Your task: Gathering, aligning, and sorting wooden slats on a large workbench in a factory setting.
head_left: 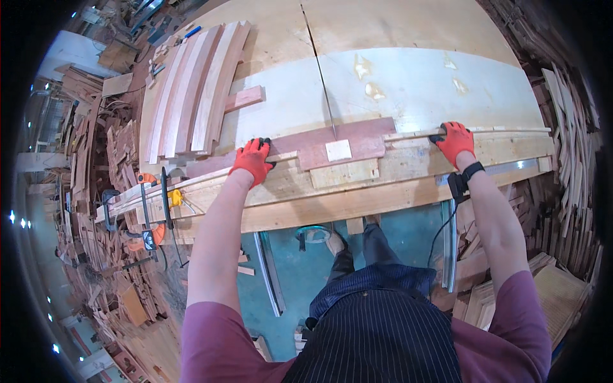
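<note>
Both of my hands wear red gloves with dark fingertips. My left hand (253, 161) curls over the long wooden fence (504, 143) along the near side of a large wooden board surface (421, 89). Farther right, my right hand (456, 140) grips the same fence, its thumb turned inward. Between them stands a reddish-brown wood block (348, 156) with a small pale square piece (338, 150) on top. A thin saw blade (330, 115) appears to rise from a dark slot running away from me, just beyond that block.
Several long curved wood pieces (203, 89) lie at the left, beside a short reddish block (245, 99). Orange-and-black clamps (148, 207) hold the near left edge. Metal rails (269, 274) stand below the front edge. Timber stacks (562, 108) flank both sides.
</note>
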